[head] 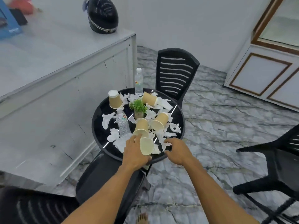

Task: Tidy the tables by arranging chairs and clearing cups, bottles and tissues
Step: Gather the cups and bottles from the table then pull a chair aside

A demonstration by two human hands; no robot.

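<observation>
A round black table (178,117) is littered with torn white tissues (106,119), several tan paper cups and two clear water bottles. My left hand (134,153) grips one paper cup (146,148) at the table's near edge, its mouth facing me. Just beyond it lies another cup (141,126), and a third cup (160,122) lies to its right. One cup (114,99) stands upside down at the far left. One bottle (138,82) stands at the far edge; the other bottle (123,125) lies on its side. My right hand (177,151) hovers with loosely bent fingers beside a tissue (166,143) at the near right edge.
A small potted plant (138,107) stands at the table's middle. One black chair (176,73) faces the table's far side, another (103,177) is tucked under its near side, a third (275,168) is tipped at the right. A grey counter (64,62) with a helmet (102,15) runs along the left.
</observation>
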